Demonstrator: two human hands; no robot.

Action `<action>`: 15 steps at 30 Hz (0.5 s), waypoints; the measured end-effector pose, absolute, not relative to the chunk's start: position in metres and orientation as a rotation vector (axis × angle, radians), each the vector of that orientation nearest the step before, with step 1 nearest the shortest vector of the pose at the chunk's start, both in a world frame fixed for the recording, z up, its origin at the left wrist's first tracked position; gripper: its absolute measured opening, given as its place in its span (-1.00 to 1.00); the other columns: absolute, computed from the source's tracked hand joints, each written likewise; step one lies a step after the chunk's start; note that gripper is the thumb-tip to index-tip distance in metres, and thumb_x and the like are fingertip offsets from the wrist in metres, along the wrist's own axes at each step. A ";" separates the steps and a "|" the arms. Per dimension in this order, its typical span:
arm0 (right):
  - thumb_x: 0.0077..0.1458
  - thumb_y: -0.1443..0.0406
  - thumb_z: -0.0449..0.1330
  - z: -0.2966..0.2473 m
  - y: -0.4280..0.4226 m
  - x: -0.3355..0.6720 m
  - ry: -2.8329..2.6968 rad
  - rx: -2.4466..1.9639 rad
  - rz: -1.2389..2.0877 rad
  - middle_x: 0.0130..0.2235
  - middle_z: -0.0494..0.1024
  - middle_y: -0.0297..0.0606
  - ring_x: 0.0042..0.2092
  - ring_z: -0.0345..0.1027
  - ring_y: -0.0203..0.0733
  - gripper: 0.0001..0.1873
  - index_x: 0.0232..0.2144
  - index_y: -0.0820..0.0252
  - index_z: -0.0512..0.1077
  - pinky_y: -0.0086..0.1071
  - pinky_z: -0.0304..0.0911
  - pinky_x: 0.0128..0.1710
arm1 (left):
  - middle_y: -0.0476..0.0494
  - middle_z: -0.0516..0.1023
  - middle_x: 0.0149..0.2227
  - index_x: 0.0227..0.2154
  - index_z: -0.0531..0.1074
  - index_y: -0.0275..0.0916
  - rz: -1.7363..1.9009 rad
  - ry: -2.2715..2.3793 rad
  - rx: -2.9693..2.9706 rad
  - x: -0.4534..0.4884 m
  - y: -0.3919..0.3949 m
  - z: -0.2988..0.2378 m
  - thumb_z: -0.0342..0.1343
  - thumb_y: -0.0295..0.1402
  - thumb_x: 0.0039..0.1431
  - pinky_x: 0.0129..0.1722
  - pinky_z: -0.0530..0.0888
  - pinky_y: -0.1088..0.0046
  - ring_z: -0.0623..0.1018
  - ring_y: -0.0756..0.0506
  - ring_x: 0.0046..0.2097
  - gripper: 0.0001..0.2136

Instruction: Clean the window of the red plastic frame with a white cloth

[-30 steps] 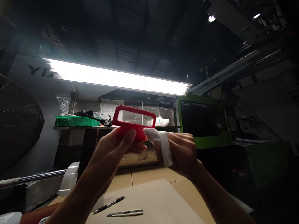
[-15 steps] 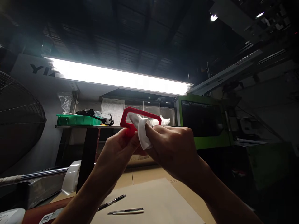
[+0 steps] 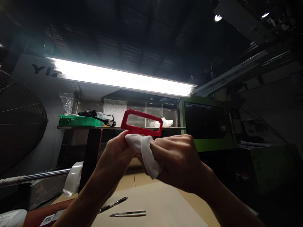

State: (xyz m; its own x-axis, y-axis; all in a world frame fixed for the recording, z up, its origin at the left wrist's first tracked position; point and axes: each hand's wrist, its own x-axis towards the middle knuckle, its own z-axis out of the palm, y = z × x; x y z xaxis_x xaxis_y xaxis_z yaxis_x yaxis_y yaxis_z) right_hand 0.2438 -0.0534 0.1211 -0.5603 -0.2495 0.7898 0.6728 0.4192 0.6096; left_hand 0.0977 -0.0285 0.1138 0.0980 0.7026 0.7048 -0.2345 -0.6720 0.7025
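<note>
A red plastic frame [image 3: 141, 130] with a rectangular window is held up at chest height in front of the strip light. My left hand [image 3: 116, 157] is closed on its lower edge from the left. My right hand [image 3: 176, 162] is closed on a white cloth [image 3: 145, 148] and presses it against the lower bar of the frame. The cloth hangs down between both hands and hides the frame's bottom part.
Below lies a cardboard sheet [image 3: 156, 201] with a black pen [image 3: 113, 204] and a thin knife-like tool [image 3: 129, 214]. A shelf with a green tray [image 3: 79, 121] stands behind. A fan guard [image 3: 21, 126] is at left, a green machine [image 3: 203, 126] at right.
The right hand with the cloth moved from the frame's window down to its lower bar. The frame has risen slightly and its window is uncovered again.
</note>
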 end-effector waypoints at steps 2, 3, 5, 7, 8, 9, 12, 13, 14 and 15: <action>0.19 0.23 0.03 0.122 -0.051 0.244 -1.734 -0.420 -1.321 -0.68 0.14 -0.49 -0.62 -0.15 -0.43 -0.69 -0.52 0.24 0.40 -0.49 -0.11 -0.62 | 0.10 0.42 -0.62 -0.49 0.46 -0.21 1.627 0.443 1.671 0.099 -0.028 0.112 0.27 -0.38 -0.14 -0.62 0.29 0.61 0.37 0.06 -0.56 -0.89; 0.20 0.23 0.02 0.123 -0.050 0.244 -1.719 -0.447 -1.339 -0.67 0.15 -0.48 -0.62 -0.14 -0.43 -0.69 -0.49 0.25 0.42 -0.48 -0.12 -0.62 | 0.08 0.45 -0.58 -0.47 0.47 -0.21 1.614 0.420 1.670 0.099 -0.028 0.112 0.26 -0.38 -0.13 -0.60 0.31 0.61 0.39 0.05 -0.53 -0.88; 0.23 0.21 -0.01 0.125 -0.049 0.243 -1.700 -0.494 -1.366 -0.67 0.17 -0.47 -0.63 -0.12 -0.43 -0.66 -0.45 0.26 0.44 -0.47 -0.14 -0.63 | 0.06 0.48 -0.53 -0.44 0.48 -0.22 1.615 0.383 1.675 0.100 -0.025 0.111 0.27 -0.40 -0.13 -0.52 0.37 0.60 0.42 0.04 -0.48 -0.87; 0.24 0.18 -0.03 0.126 -0.048 0.241 -1.689 -0.533 -1.389 -0.67 0.18 -0.47 -0.64 -0.11 -0.42 -0.64 -0.39 0.25 0.46 -0.46 -0.17 -0.64 | 0.07 0.48 -0.52 -0.46 0.47 -0.22 1.640 0.371 1.686 0.100 -0.022 0.111 0.26 -0.43 -0.15 -0.47 0.39 0.60 0.42 0.04 -0.46 -0.87; 0.25 0.18 -0.04 0.127 -0.047 0.240 -1.689 -0.552 -1.396 -0.67 0.19 -0.46 -0.64 -0.11 -0.42 -0.65 -0.37 0.25 0.46 -0.46 -0.18 -0.64 | 0.07 0.47 -0.53 -0.47 0.46 -0.22 1.658 0.379 1.692 0.100 -0.021 0.111 0.26 -0.44 -0.16 -0.46 0.38 0.60 0.41 0.04 -0.45 -0.87; 0.25 0.18 -0.04 0.127 -0.047 0.239 -1.698 -0.565 -1.399 -0.67 0.19 -0.46 -0.64 -0.11 -0.42 -0.65 -0.36 0.25 0.46 -0.45 -0.19 -0.64 | 0.08 0.47 -0.54 -0.48 0.45 -0.22 1.671 0.393 1.696 0.100 -0.020 0.111 0.26 -0.46 -0.17 -0.48 0.37 0.61 0.40 0.05 -0.46 -0.87; 0.24 0.19 -0.02 0.124 -0.048 0.237 -1.780 -0.548 -1.379 -0.67 0.19 -0.46 -0.65 -0.10 -0.43 -0.67 -0.41 0.24 0.44 -0.45 -0.21 -0.64 | 0.13 0.40 -0.62 -0.56 0.40 -0.22 1.640 0.403 1.705 0.097 -0.020 0.111 0.27 -0.47 -0.23 -0.56 0.32 0.61 0.33 0.07 -0.54 -0.85; 0.23 0.20 -0.01 0.123 -0.049 0.236 -1.811 -0.522 -1.361 -0.67 0.19 -0.47 -0.64 -0.10 -0.43 -0.68 -0.44 0.23 0.43 -0.44 -0.21 -0.63 | 0.14 0.37 -0.65 -0.58 0.37 -0.22 1.616 0.392 1.707 0.097 -0.021 0.110 0.27 -0.45 -0.25 -0.58 0.31 0.60 0.31 0.08 -0.57 -0.84; 0.21 0.20 0.01 0.121 -0.050 0.237 -1.829 -0.489 -1.338 -0.67 0.17 -0.47 -0.64 -0.11 -0.43 -0.69 -0.47 0.22 0.42 -0.44 -0.21 -0.63 | 0.15 0.35 -0.67 -0.60 0.35 -0.21 1.594 0.377 1.708 0.096 -0.021 0.110 0.27 -0.43 -0.25 -0.59 0.32 0.58 0.30 0.08 -0.58 -0.83; 0.19 0.21 0.03 0.120 -0.050 0.238 -1.834 -0.455 -1.312 -0.67 0.16 -0.48 -0.63 -0.13 -0.43 -0.71 -0.49 0.21 0.41 -0.45 -0.20 -0.63 | 0.14 0.34 -0.68 -0.62 0.33 -0.21 1.580 0.365 1.707 0.096 -0.022 0.110 0.27 -0.41 -0.25 -0.58 0.33 0.56 0.32 0.06 -0.58 -0.82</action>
State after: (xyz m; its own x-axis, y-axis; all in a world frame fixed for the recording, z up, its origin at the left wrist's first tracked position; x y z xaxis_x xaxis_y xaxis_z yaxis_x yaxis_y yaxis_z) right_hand 0.2377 -0.0502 0.1195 -0.6013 -0.1620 0.7824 0.6879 0.3931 0.6101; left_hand 0.0963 -0.0217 0.1103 0.1908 0.6672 0.7200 -0.2835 -0.6648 0.6911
